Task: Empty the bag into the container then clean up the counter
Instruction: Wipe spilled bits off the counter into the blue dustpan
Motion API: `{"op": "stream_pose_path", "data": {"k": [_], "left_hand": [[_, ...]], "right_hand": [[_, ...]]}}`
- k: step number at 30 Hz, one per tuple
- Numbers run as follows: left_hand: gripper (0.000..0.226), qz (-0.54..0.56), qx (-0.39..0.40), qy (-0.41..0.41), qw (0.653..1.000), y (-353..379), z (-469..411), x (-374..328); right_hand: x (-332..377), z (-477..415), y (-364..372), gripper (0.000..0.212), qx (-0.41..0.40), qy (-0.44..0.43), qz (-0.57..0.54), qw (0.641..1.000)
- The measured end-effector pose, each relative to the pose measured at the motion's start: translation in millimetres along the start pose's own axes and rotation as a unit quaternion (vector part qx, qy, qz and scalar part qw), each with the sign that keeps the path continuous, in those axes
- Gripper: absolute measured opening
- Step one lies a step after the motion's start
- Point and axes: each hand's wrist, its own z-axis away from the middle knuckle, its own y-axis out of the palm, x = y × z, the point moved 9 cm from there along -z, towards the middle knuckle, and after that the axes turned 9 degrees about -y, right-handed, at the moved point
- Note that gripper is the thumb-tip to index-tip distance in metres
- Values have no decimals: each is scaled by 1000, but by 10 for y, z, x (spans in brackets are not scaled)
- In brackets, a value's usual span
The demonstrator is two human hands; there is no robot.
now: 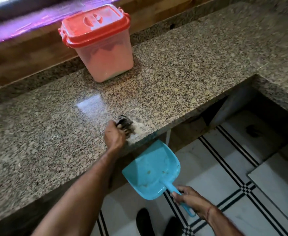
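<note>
The left hand (pixel 114 133) is closed around a dark cloth (pixel 123 124), pressing it on the table (pixel 37 133) close to the front edge. Just right of the cloth, a pale patch of spilled powder (pixel 136 132) lies on the speckled stone and runs to the edge. The forearm reaches in from the lower left across the table.

The right hand (pixel 189 199) is curled around the handle of a blue dustpan (pixel 151 169), held below the table's front edge, with its wide mouth tucked under the edge directly beneath the powder. A few specks and a thin smear of pale dust lie inside the pan.

The container (pixel 104 53) stands well back on the table, near the wooden wall strip behind it, well apart from both hands. Its red lid (pixel 95 24) is on, and through the translucent walls a pale fill shows, heaped to roughly two thirds of its height. No bag can be made out; what the cloth is made of cannot be told.

Below, the floor (pixel 225 176) is white tile with black stripes, and two dark shoes (pixel 145 222) show at the bottom edge.
</note>
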Motion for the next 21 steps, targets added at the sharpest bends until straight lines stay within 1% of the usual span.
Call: {"op": "stream_pose_path", "data": {"k": [2,4,7,9,12,14,16,18,19,21], "left_hand": [[9,-50,-32,-11,998,-249,-131,169],[8,-105,-58,-11,993,-378,-151,292],[4,-132,-68,15,989,-247,-33,214],[6,-123,-50,27,991,-24,81,78],[6,-62,-13,19,998,246,179,-80],[10,-20,11,6,1000,306,137,-137],[13,-1,9,2,1000,237,-24,-197],[16,-14,-9,31,999,123,-230,-290],[16,-20,-5,52,998,119,-316,-333],[22,-18,48,97,994,264,-349,-402]], "right_hand": [[-17,-17,-38,18,0,-1,-5,1000],[-29,-47,-77,19,1,1,-9,1000],[-14,-125,-97,17,0,3,-5,1000],[29,-180,-88,14,-3,2,2,1000],[124,-241,-54,15,0,-6,5,1000],[175,-246,-39,17,4,-10,-1,1000],[178,-232,-63,14,3,-13,-5,1000],[174,-198,-113,11,-3,-17,-7,1000],[148,-184,-148,11,-6,-18,-12,1000],[82,-155,-211,14,-13,-16,-22,1000]]}}
